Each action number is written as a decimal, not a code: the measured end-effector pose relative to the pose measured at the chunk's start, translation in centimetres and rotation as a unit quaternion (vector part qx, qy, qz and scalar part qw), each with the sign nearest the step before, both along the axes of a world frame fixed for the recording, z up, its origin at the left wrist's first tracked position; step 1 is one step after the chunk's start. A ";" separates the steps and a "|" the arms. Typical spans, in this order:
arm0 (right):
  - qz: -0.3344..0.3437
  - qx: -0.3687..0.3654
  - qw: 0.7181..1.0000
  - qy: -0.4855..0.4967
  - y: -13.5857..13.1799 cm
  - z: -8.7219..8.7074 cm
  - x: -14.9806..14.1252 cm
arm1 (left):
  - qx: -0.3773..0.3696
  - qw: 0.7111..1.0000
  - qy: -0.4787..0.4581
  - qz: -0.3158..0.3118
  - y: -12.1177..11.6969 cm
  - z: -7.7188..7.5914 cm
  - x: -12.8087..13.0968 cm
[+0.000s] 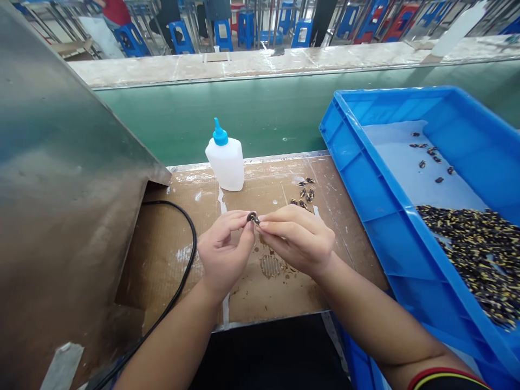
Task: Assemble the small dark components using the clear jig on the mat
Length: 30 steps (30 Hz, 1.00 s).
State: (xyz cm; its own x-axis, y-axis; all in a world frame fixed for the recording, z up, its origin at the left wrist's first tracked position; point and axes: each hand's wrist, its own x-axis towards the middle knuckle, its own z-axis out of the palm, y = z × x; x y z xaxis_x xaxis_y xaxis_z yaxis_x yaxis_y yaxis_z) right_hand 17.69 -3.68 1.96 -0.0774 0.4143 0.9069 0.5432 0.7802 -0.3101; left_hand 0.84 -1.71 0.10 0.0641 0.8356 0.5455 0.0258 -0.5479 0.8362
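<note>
My left hand (225, 250) and my right hand (298, 238) meet above the cardboard-covered bench (260, 184). Both pinch one small dark ring-shaped part (252, 218) between fingertips and thumbs. Beyond my right hand, a small cluster of black-and-yellow parts (305, 195) lies on the cardboard. A white glue bottle (226, 158) with a blue nozzle cap stands upright behind my hands. Dried glue marks (271, 265) stain the cardboard under my hands.
A blue plastic crate (365, 179) at the right holds a heap of black-and-yellow parts (483, 254). A slanted metal panel (60, 179) fills the left, with a black cable (184, 260) curving past it. A green conveyor belt (284, 108) runs behind; blue stools and people stand beyond.
</note>
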 end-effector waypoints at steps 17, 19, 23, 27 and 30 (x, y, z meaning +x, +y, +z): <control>-0.019 -0.002 1.000 -0.008 -0.5 0.3 -0.1 | 0.029 0.999 0.013 -0.010 0.2 -0.1 -0.4; -0.028 0.000 1.000 -0.007 -0.6 0.2 0.0 | 0.039 0.999 0.020 -0.009 0.2 0.0 -0.4; -0.034 0.000 0.999 -0.010 -0.6 0.2 0.2 | 0.069 0.998 0.011 -0.006 0.4 0.3 -0.3; -0.021 0.002 1.000 -0.013 -0.6 0.4 0.1 | 0.079 0.997 0.011 -0.002 0.4 0.4 -0.3; -0.016 -0.004 1.000 -0.012 -0.6 0.5 0.0 | 0.076 0.997 0.011 0.001 0.4 0.4 -0.4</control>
